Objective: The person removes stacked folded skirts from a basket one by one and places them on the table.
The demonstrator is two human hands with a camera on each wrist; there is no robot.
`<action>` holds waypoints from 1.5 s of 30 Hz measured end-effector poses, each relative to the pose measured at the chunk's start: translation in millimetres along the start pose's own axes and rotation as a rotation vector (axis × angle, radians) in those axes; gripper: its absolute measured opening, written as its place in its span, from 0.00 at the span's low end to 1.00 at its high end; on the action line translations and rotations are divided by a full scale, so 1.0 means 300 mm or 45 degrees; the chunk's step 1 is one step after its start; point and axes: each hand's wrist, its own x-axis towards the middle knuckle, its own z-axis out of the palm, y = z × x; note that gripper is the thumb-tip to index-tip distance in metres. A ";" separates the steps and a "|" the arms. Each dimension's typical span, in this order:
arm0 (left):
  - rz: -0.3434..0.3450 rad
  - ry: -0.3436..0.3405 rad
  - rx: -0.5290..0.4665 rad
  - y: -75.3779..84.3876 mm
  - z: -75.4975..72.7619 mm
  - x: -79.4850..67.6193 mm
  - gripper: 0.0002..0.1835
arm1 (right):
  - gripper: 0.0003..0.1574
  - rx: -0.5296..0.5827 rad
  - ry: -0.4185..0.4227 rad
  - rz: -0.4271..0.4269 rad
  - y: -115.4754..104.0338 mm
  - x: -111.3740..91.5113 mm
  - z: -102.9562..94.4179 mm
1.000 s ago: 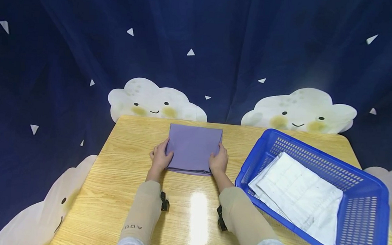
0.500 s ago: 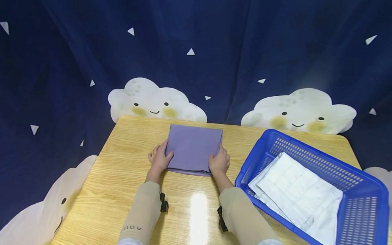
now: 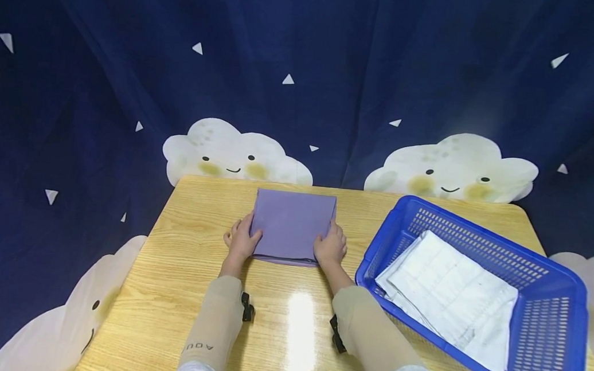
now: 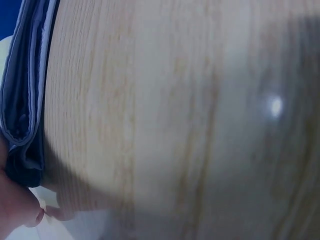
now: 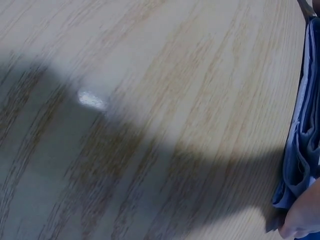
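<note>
A folded purple cloth (image 3: 291, 222) lies flat near the far edge of the table, its layered front edge facing me. At its left side my left hand (image 3: 242, 238) holds it, thumb over the top and the index finger along the edge. My right hand (image 3: 330, 247) grips the opposite side in the same way, thumb on top. In the left wrist view the cloth's stacked layers (image 4: 25, 90) show at the left border, with part of the hand (image 4: 17, 205) below. The right wrist view catches the cloth's folded edge (image 5: 302, 135) and a fingertip (image 5: 302, 215).
On the right of the wooden table (image 3: 181, 292) stands a blue perforated basket (image 3: 550, 335). Folded white cloth (image 3: 450, 294) lies inside it, close to my right forearm. Behind the table hangs a dark blue curtain (image 3: 265, 45) with cloud prints.
The outer fingers of both hands have spread slightly outward from the cloth's sides. The purple cloth and the basket stay where they were.
</note>
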 end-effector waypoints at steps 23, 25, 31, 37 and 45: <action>0.070 0.176 -0.036 0.022 -0.002 -0.016 0.25 | 0.28 0.035 0.093 -0.248 -0.060 -0.056 -0.055; 0.083 0.195 -0.041 0.024 -0.002 -0.017 0.24 | 0.27 0.050 0.092 -0.280 -0.075 -0.064 -0.069; 0.134 0.245 -0.065 0.038 -0.003 -0.028 0.23 | 0.24 0.080 0.066 -0.361 -0.112 -0.091 -0.120; 0.182 0.276 -0.076 0.053 0.000 -0.036 0.23 | 0.22 0.160 0.079 -0.433 -0.124 -0.108 -0.164; 0.259 0.295 -0.114 0.093 0.007 -0.056 0.22 | 0.20 0.266 0.104 -0.501 -0.132 -0.131 -0.214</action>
